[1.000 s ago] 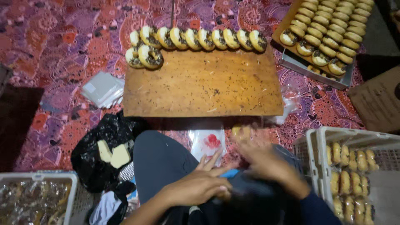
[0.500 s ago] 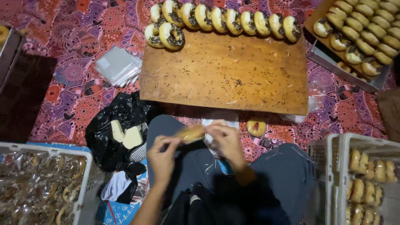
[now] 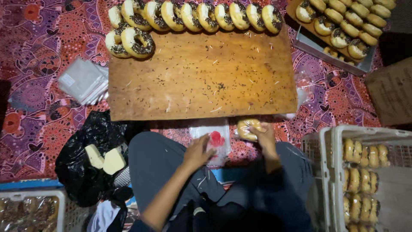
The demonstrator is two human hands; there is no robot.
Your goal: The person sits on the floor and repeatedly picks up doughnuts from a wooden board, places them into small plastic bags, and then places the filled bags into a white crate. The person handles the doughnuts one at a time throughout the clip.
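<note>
Gripping a wrapped doughnut [image 3: 248, 129], right hand [image 3: 265, 138] curls its fingers around it just below the wooden board [image 3: 201, 75]. Left hand [image 3: 198, 152], fingers together, presses on a clear bag with a red mark [image 3: 214, 139] lying on the lap. Sprinkled doughnuts [image 3: 189, 17] line the board's far edge.
</note>
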